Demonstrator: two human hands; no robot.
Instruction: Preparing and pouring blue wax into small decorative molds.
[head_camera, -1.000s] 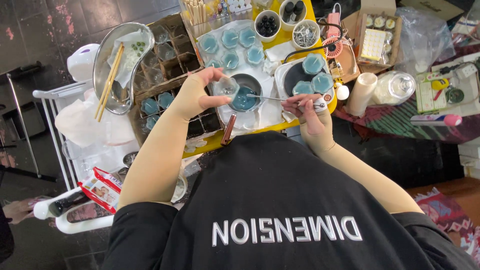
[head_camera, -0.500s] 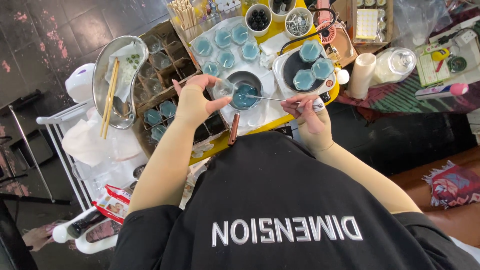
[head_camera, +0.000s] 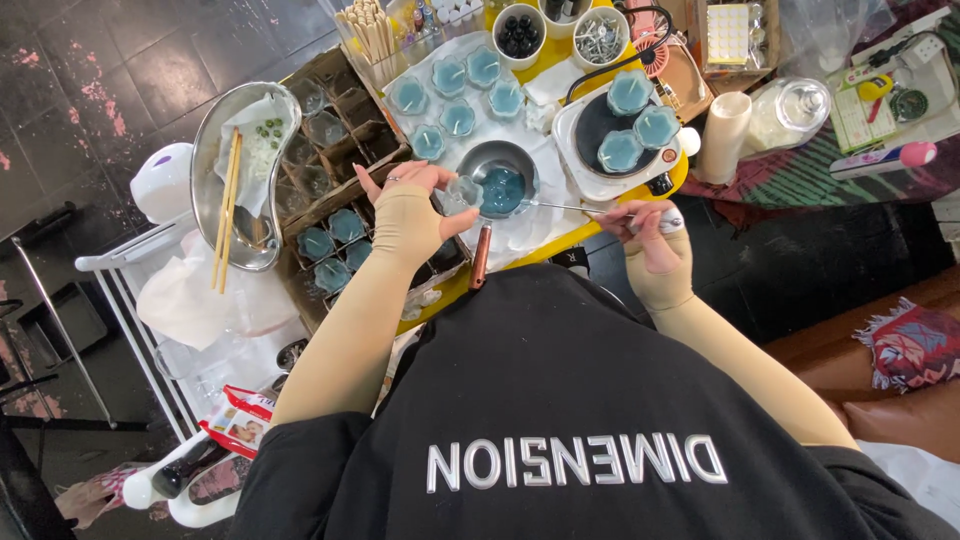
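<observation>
At the frame's centre, our left hand (head_camera: 408, 212) pinches a small clear cup (head_camera: 462, 192) beside the pot (head_camera: 500, 186) of blue liquid; our right hand (head_camera: 652, 232) grips a spoon (head_camera: 570, 207).

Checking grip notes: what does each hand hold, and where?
Left hand holds a small clear cup by its side; right hand pinches a thin metal tool at its near end.

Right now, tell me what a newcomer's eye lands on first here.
The metal pot of blue liquid at the centre of the yellow table. Beside it the left hand holds a small clear glass, and the right hand holds a thin metal tool reaching into the pot. Blue-filled glasses cluster behind.
</observation>
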